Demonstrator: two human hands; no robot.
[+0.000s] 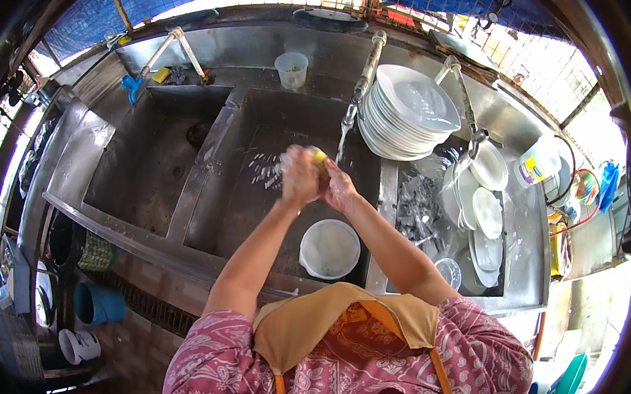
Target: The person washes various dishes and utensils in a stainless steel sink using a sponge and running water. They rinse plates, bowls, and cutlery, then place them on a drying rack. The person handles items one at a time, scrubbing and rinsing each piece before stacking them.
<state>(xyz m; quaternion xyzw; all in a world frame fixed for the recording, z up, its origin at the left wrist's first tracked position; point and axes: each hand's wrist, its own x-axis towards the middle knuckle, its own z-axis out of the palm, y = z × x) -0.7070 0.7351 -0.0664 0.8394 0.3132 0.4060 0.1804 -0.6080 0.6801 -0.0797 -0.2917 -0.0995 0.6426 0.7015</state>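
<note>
Over the middle sink basin (219, 233), my left hand (301, 176) and my right hand (340, 188) meet around a small yellow sponge (318, 155). The sponge shows at the top between them, against the closed fingers of my right hand. Motion smears my left hand, so its fingers are unclear. White droplets fly off to its left. Just to the right, water runs from a tap (352, 112) into the basin. Below my hands, between my forearms, a white round tub (329, 249) stands in the basin.
Right of the tap stands a tall stack of white plates (398, 122). The right basin holds cutlery (420, 208) in water and several white dishes (487, 213). A clear plastic container (292, 70) sits on the back ledge. At left is another basin (156, 160) with a blue-handled tap (131, 85).
</note>
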